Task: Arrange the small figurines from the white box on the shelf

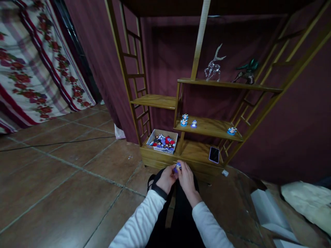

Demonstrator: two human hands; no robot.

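My left hand [167, 179] and my right hand [186, 179] meet in front of me, both closed around a small blue and white figurine [177, 167]. They hover just before the bottom board of a wooden shelf unit [196, 158]. A white box [162, 140] full of small colourful figurines sits on that bottom board, a little beyond my left hand. Several blue figurines [188, 121] stand on the middle shelf, with one more [232, 130] near its right end.
A dark phone [214, 154] lies on the bottom board at the right. A glass deer [214, 66] and a dark green ornament [247, 70] stand on the upper shelf. White boxes [267, 210] lie on the floor at right. A black cable [51, 142] crosses the tiles.
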